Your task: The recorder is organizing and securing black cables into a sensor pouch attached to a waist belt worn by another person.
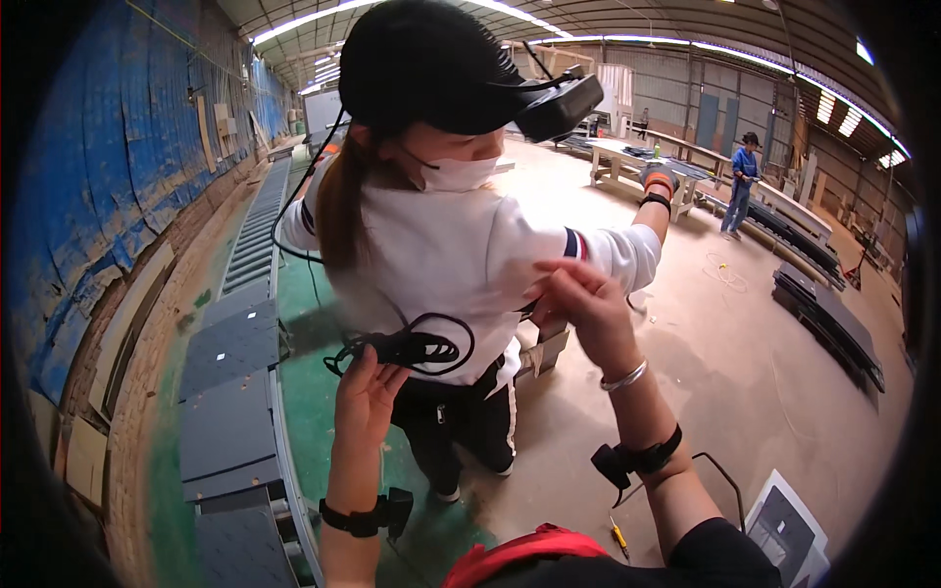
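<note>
My left hand [369,394] is closed on a coiled black cable [417,348], held up at the back of a co-worker's white top [421,245]. A loop of the cable stands out to the right of the bundle. My right hand [588,312] is raised near the co-worker's right upper arm, its fingers bent in a pinch and slightly blurred. Whatever it may hold is too smeared to make out. The co-worker wears a black cap [421,69] with a dark camera device [561,103] at its front, and a thin cable runs down from it.
On the left, a roller conveyor [257,230] carries dark grey panels [230,426]. Stacked dark panels [828,318] lie at the right. Another person [742,186] stands near a long workbench [627,162]. A yellow-handled tool [619,537] shows below my right forearm.
</note>
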`<action>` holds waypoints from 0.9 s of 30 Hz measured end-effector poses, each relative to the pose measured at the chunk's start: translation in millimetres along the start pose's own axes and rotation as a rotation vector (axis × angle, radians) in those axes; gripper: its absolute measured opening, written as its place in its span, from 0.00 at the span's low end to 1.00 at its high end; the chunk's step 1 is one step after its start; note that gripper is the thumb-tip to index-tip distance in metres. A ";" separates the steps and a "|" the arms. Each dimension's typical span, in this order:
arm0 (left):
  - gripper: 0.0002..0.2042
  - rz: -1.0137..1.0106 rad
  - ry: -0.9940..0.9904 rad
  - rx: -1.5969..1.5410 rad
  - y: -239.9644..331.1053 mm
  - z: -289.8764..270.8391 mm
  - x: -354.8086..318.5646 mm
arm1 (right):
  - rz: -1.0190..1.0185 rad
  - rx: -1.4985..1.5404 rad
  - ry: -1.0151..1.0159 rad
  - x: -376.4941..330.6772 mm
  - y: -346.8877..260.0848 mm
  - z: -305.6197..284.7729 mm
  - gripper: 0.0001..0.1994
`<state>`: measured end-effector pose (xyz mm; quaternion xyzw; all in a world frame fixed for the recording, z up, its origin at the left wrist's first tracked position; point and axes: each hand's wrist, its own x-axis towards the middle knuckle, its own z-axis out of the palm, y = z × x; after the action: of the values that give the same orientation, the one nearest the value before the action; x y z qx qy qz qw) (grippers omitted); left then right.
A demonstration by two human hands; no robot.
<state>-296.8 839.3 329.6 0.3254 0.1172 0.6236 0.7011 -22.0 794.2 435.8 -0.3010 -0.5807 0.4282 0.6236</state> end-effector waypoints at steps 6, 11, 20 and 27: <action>0.10 -0.001 -0.026 -0.060 7.9 -9.4 -8.5 | 0.193 -0.036 -0.240 -22.7 44.7 19.3 0.13; 0.10 -0.014 0.015 -0.079 4.6 -16.6 -23.6 | 0.293 -0.037 -0.364 -51.5 88.2 39.3 0.15; 0.12 0.106 0.296 0.012 10.1 -59.5 -90.9 | 0.491 -0.174 -0.567 -111.3 152.0 65.8 0.16; 0.13 0.100 0.387 0.208 16.6 -86.8 -102.1 | 0.627 -0.146 -0.650 -142.3 191.9 69.8 0.18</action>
<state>-379.4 769.4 248.8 0.2756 0.2968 0.6928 0.5967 -120.1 746.7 212.0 -0.3553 -0.6557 0.6266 0.2264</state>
